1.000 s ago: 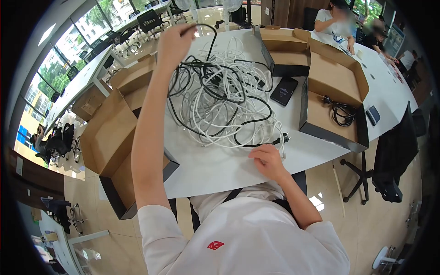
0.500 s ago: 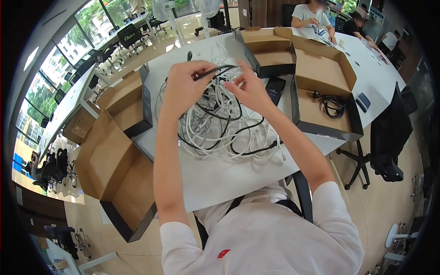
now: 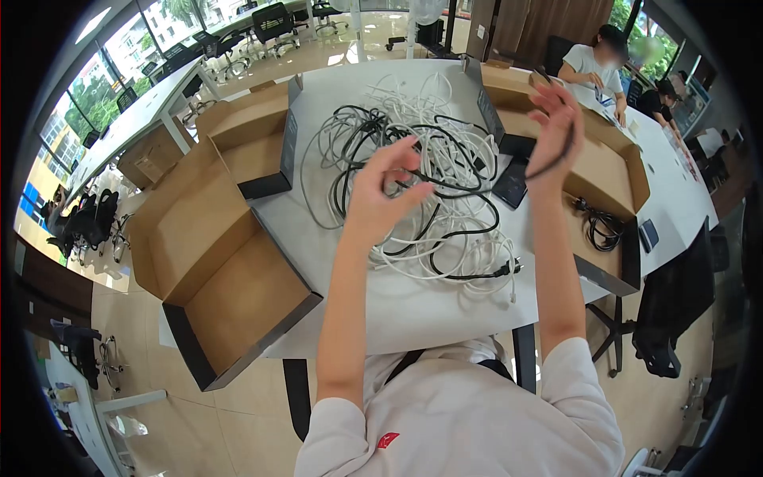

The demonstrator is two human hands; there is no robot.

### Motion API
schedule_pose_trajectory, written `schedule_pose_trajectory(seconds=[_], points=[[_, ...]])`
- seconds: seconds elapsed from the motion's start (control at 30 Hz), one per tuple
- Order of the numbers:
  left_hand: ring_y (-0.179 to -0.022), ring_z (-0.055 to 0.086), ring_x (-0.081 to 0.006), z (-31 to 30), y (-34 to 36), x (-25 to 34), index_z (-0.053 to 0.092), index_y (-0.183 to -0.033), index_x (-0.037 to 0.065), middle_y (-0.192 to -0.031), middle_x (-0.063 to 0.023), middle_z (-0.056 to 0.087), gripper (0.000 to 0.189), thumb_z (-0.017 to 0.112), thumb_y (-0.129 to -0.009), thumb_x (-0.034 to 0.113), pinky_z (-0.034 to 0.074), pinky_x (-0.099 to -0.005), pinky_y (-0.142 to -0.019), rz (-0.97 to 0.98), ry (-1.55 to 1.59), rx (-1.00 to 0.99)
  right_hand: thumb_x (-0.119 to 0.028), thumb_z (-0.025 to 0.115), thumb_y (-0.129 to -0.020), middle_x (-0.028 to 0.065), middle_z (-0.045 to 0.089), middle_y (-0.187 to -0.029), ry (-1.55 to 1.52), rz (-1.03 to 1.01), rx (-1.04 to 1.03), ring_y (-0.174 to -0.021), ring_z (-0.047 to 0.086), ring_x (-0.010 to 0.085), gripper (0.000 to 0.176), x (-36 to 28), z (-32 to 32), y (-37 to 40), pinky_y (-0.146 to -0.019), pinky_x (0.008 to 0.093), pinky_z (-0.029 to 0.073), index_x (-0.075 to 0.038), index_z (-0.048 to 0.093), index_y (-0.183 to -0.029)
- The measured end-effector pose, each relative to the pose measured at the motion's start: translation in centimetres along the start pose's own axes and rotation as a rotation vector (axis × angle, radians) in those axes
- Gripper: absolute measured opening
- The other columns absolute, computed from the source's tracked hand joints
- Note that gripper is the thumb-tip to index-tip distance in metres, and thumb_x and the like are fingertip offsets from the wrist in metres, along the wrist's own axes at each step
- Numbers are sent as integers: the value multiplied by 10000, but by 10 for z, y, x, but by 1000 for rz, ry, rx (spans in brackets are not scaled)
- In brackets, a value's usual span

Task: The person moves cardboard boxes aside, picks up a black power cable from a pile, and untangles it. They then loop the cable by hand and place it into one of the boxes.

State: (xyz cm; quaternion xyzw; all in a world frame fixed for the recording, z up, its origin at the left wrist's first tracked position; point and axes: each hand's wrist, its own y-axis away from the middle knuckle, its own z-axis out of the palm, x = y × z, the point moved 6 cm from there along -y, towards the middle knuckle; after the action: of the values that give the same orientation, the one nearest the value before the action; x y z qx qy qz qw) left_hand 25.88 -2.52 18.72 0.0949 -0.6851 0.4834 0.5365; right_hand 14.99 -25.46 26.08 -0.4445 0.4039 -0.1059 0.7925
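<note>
A tangled pile of white and black cables (image 3: pixel 445 238) covers the middle of the white table. Over its near left side is my left hand (image 3: pixel 383 191), fingers curved and thumb apart, with no cable visibly gripped. My right hand (image 3: pixel 556 131) is raised at the right, in front of the open boxes. A black cable (image 3: pixel 548 168) runs across that palm and up past the fingers; its far end is blurred. At the pile's near right edge lies a black plug (image 3: pixel 509 268) on a black cord.
Open cardboard boxes stand left (image 3: pixel 238 302), back left (image 3: pixel 253 147) and back right (image 3: pixel 509 111). The right box (image 3: pixel 592 266) contains a coiled black power cord (image 3: pixel 604 228). A dark flat device (image 3: pixel 511 183) lies beside the pile, and a phone-like object (image 3: pixel 648 235) farther right. People sit across the table.
My right hand has moved right and up, away from the pile, with the black cable. My left hand has released the black cable and opened over the pile. The view has shifted.
</note>
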Motion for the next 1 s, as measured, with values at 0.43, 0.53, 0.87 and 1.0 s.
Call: schedule_pose_trajectory(seconds=[0.43, 0.53, 0.87, 1.0], points=[[-1208, 519, -305, -89, 81, 22, -13, -1466, -23, -1492, -260, 168, 738, 453, -895, -50, 400, -354, -1035, -262, 216, 613, -560, 349, -948, 56, 575, -759, -812, 581, -250, -785, 534, 200, 616, -8, -66, 120, -766, 348, 424, -4, 545, -1130], [-1212, 518, -294, -78, 85, 17, -16, -1461, -39, -1477, -260, 216, 760, 471, -878, -50, 386, -360, -1047, -274, 130, 554, -532, 333, -972, 41, 593, -720, -731, 658, -520, -735, 556, 203, 615, -22, -45, 138, -721, 330, 442, 17, 576, -1107], [-1034, 605, -247, -42, 94, 62, 502, -1268, -27, -1168, -153, 606, 481, 631, -809, 39, 447, -315, -881, -49, -1012, 124, 113, 511, -736, 127, 646, -1014, 450, 159, -1211, -924, 610, 282, 508, -77, -27, 141, -817, 333, 471, -57, 577, -1211], [-991, 610, -312, -22, 102, 207, 634, -1056, -70, -1096, -198, 628, 301, 635, -810, 103, 477, -375, -889, 273, -692, 409, -3, 643, -688, 158, 633, -1033, 521, -183, -610, -952, 599, 316, 443, -203, -35, 52, -812, 335, 467, -43, 605, -1127]])
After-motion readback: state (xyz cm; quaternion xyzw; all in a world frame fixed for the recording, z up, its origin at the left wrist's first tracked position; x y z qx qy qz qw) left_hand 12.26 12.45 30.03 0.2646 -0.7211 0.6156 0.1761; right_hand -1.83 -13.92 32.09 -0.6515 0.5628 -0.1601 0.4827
